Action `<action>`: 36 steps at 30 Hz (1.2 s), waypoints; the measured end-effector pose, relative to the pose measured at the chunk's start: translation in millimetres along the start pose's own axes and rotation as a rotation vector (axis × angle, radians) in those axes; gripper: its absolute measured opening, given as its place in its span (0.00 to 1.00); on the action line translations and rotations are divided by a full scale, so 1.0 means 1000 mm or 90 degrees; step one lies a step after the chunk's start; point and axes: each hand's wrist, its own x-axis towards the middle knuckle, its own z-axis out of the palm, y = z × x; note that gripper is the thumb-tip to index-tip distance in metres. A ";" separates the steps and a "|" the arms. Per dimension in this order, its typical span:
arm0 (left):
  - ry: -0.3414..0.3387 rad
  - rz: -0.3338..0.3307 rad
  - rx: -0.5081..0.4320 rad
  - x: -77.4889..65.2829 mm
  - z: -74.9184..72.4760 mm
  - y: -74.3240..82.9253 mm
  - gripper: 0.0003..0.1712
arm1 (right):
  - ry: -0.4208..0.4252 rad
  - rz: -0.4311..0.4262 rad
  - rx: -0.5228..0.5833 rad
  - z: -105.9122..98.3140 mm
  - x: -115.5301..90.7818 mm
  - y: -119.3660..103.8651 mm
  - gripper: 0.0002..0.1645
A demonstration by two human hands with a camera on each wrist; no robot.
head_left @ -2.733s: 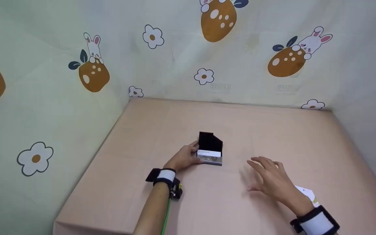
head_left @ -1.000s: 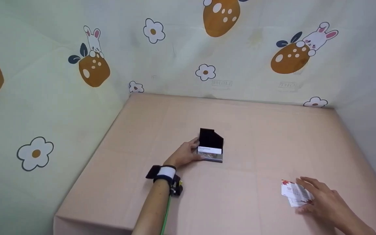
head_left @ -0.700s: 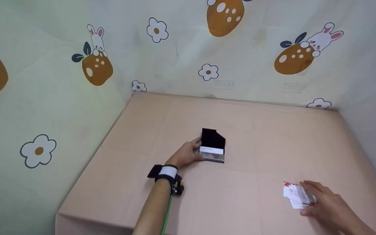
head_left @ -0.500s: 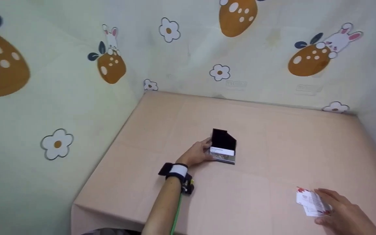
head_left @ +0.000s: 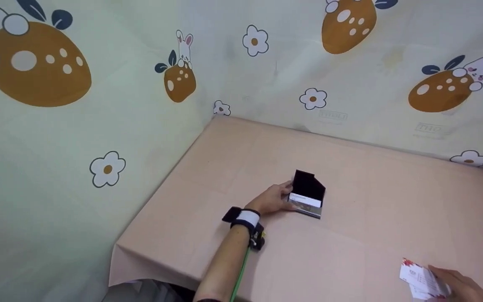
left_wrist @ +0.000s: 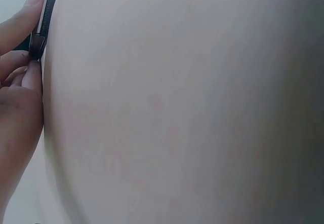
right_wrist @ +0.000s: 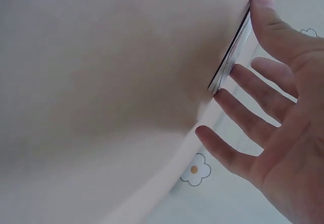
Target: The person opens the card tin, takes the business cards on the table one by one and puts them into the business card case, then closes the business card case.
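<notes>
A business card case (head_left: 308,186) stands with its black-lined lid raised on the table, and a white card (head_left: 305,200) shows inside it. My left hand (head_left: 270,199) holds the case by its left side; in the left wrist view the thumb presses one face of the case (left_wrist: 45,24), fingers behind. At the lower right, my right hand (head_left: 461,287) grips a small stack of white business cards (head_left: 418,277) with red corner prints, slightly fanned. The right wrist view shows the thumb and some fingertips at opposite edges of the cards (right_wrist: 233,54), the other fingers spread.
A pink-beige cloth covers the table (head_left: 233,159). Patterned fabric walls (head_left: 149,138) rise at its left, back and right. A green cable (head_left: 241,272) runs along the left forearm from the wrist camera (head_left: 257,238).
From hovering over the table, my right hand has come right and nearer to the cards and taken hold of them. The left hand still holds the case. The head view has turned left.
</notes>
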 end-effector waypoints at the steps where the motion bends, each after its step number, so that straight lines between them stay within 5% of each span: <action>1: -0.001 0.003 0.000 0.000 0.000 0.000 0.40 | 0.001 0.010 0.000 -0.001 -0.001 -0.003 0.65; 4: -0.004 0.015 0.006 0.001 -0.001 0.000 0.40 | 0.035 -0.003 -0.008 -0.003 -0.004 -0.011 0.60; 9: -0.004 0.037 -0.003 0.002 -0.001 -0.001 0.38 | 0.232 -0.105 -0.074 0.007 -0.016 -0.019 0.48; 12: -0.006 0.038 -0.012 0.002 -0.001 -0.002 0.36 | 0.298 -0.098 -0.101 0.011 -0.020 -0.025 0.45; 16: -0.004 0.036 -0.013 0.001 -0.001 -0.003 0.37 | 0.330 -0.113 -0.114 0.013 -0.021 -0.032 0.43; 26: -0.006 0.033 -0.004 0.001 -0.001 -0.002 0.39 | 0.292 -0.071 -0.093 0.011 -0.024 -0.041 0.43; 36: -0.005 0.028 -0.010 0.002 0.000 -0.001 0.37 | 0.419 -0.226 -0.099 0.021 -0.025 -0.036 0.48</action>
